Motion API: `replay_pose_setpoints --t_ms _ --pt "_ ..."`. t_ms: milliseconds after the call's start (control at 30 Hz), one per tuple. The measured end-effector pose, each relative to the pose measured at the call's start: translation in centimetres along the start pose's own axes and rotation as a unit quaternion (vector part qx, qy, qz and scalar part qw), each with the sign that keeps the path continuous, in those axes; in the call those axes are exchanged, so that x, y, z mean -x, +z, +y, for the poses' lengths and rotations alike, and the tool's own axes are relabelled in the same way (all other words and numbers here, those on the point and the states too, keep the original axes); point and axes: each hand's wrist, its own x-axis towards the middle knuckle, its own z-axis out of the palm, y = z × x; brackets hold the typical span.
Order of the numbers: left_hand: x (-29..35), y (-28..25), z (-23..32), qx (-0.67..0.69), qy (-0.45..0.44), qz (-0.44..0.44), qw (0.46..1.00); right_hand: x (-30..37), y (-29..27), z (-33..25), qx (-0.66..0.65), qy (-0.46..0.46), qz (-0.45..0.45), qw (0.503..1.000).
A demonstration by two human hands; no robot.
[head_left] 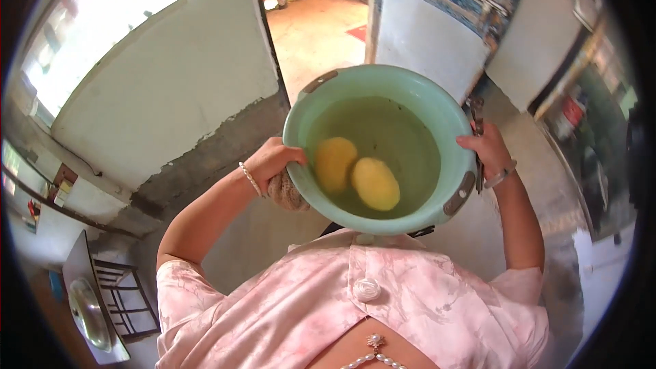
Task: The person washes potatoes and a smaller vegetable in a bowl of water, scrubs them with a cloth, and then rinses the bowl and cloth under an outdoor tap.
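I carry a pale green plastic basin (383, 76) in front of my chest, with water in it. Two peeled yellow potatoes (375, 184) lie side by side in the water, toward the left. My left hand (270, 162) grips the left rim, thumb over the edge. A tan, knitted-looking bundle (288, 192) shows under that hand against the basin's outside. My right hand (486, 152) is closed on the right rim, thumb on top. A dark, narrow tool (477, 111) sticks out beside its fingers; its kind is unclear.
Ahead is a doorway onto a lit floor (316, 44), with an open blue and white door (424, 31) on its right. A bright window (102, 20) is at the left. A table (78, 260) bearing a metal basin (89, 314) stands lower left, beside a dark chair (126, 294).
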Motion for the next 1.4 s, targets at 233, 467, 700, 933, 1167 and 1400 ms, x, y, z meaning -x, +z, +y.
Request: replay_pose_setpoints --t_ms 233,467,700,933,1167,1400 --pt "-8.4 0.8 4.6 0.026 -0.015 0.075 0.997 -14.7 -2.1 -0.2 -0.031 0.017 -0.052 0.998" --pt "-18.3 -0.9 9.3 0.041 -0.021 0.108 0.993 -27.8 -2.0 -0.4 -0.048 0.022 -0.069 0.996" --pt "-31.3 -5.8 12.6 0.091 -0.034 0.086 0.992 -41.8 -0.5 0.6 -0.018 0.026 -0.067 0.997" --pt "-44.7 -10.4 17.6 0.048 0.009 0.073 0.996 -54.3 0.6 0.4 -0.043 0.016 -0.021 0.999" --pt "-53.7 -13.9 24.6 0.029 0.013 0.103 0.994 -67.9 2.7 -2.3 -0.027 -0.014 -0.04 0.999" --pt "-63.0 -18.3 27.1 0.068 0.022 0.177 0.982 -82.9 6.8 -2.6 -0.017 -0.008 -0.12 0.993"
